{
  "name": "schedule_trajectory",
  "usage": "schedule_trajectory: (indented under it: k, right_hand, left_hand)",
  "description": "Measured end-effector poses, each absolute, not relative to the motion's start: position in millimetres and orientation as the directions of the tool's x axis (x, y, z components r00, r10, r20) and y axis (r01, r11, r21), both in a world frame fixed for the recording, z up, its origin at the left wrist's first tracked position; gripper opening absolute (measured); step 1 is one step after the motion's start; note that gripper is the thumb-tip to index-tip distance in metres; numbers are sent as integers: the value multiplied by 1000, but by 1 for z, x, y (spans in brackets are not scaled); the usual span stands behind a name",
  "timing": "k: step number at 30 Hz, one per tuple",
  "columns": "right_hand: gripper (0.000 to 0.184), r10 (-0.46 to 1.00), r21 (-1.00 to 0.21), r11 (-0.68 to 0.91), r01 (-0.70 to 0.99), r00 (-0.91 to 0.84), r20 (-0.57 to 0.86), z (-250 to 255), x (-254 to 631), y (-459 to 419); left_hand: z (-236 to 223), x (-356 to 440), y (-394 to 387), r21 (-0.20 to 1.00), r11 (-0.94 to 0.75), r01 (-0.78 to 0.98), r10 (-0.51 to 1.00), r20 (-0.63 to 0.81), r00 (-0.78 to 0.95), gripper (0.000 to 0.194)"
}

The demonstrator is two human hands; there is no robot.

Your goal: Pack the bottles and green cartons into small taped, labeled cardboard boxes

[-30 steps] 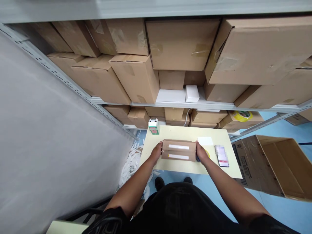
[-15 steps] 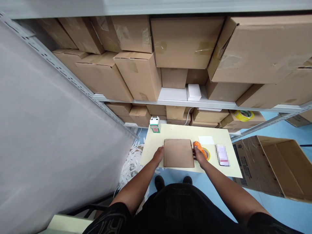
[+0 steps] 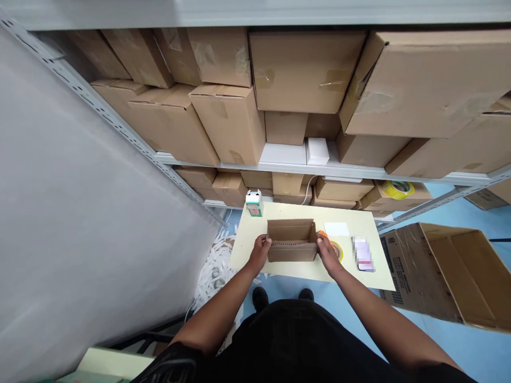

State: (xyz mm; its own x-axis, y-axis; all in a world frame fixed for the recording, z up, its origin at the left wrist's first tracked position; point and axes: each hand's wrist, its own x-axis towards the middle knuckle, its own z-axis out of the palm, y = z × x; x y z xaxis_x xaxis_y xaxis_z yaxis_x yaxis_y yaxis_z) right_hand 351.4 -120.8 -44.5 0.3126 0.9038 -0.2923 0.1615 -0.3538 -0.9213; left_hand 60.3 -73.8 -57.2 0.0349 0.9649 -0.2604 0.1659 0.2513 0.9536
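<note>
A small brown cardboard box (image 3: 293,252) stands on the pale yellow table (image 3: 247,247) in front of me, its top open toward me. My left hand (image 3: 261,250) grips its left side, fingers closed on the edge. On the opposite side my right hand (image 3: 326,252) is closed on the right edge. Partly hidden behind that hand are an orange tape dispenser (image 3: 322,233) and a roll of yellow tape (image 3: 337,250).
A white and green carton (image 3: 254,204) stands at the table's back left. A white sheet (image 3: 336,229) and a blurred phone-like item (image 3: 363,254) lie to the right. Shelves of cardboard boxes (image 3: 305,72) rise behind. A large open carton (image 3: 447,274) sits on the floor at right.
The flat, folded box between my hands has opened out into a box shape with raised walls. Both hands have stayed at its sides, slightly higher up.
</note>
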Motion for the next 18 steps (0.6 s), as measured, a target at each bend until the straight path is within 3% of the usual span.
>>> schedule_trajectory:
  k: [6,13,18]
  right_hand:
    - [57,910,-929,-334,163,312,-272,-59,334,-138]
    - [63,879,-878,-422,224,340,-336,-66,337,-148]
    - [65,884,-888,-420,186,307,-353,-58,339,-155]
  left_hand:
    - [-74,59,-89,950,270,157,961,-275,15,35]
    - [-78,60,-98,934,315,167,948,-316,-21,63]
    - [-67,56,-98,918,306,252,950,-311,-21,54]
